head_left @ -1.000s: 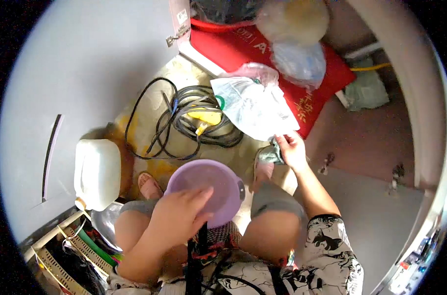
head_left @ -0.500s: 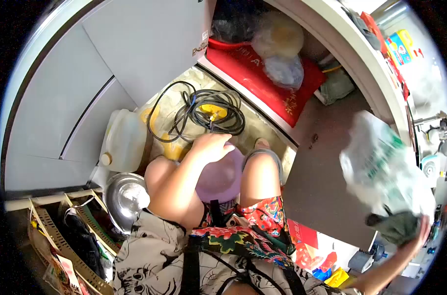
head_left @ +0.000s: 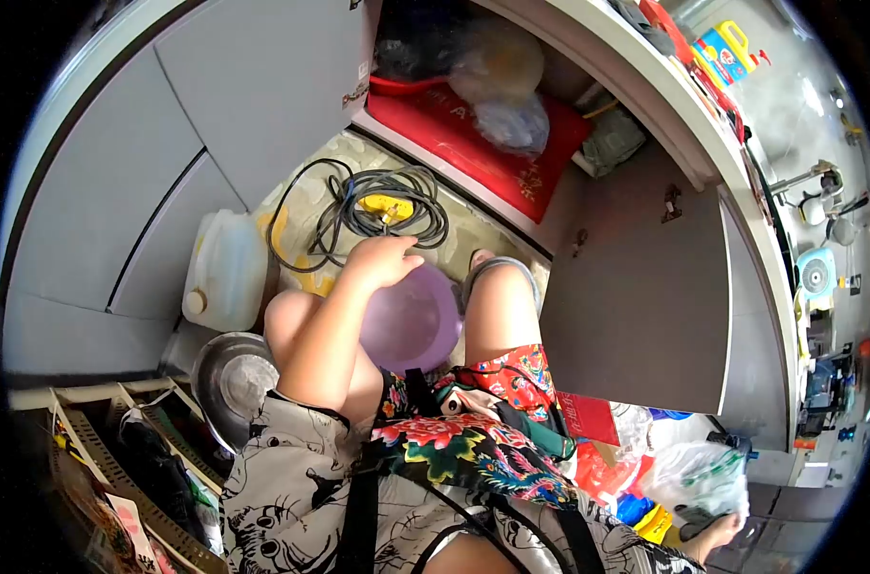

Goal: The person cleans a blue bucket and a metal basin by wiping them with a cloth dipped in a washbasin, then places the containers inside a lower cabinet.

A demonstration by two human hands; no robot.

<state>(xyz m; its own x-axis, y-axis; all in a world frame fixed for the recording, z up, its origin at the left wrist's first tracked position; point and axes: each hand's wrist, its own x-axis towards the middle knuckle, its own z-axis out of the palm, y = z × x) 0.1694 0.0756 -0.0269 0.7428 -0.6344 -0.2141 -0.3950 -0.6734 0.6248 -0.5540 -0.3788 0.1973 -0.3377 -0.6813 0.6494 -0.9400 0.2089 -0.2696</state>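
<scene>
My left hand (head_left: 382,261) is held over the far left side of a purple plastic basin (head_left: 446,335) between my knees. Its fingers are stretched out and the thumb stands apart; whether it touches the rim I cannot tell. At the lower right my right hand (head_left: 718,536) is closed on a clear plastic bag (head_left: 695,474) with green print. Something dark, partly hidden, is bunched beside the fingers. Beyond the left hand lies a coiled black cable (head_left: 425,206) with a yellow part (head_left: 387,207) in its middle.
An open low cabinet holds a red sack (head_left: 463,139) and plastic bags. Its grey door (head_left: 636,306) stands open to the right. A white jug (head_left: 226,273) and a metal bowl (head_left: 207,387) are at my left, near a divided rack (head_left: 119,469). Red packaging (head_left: 588,418) lies by my right hip.
My right hand has brought the plastic bag down and inward, from beside the cabinet door to the floor area at lower right. The left hand stays over the basin.
</scene>
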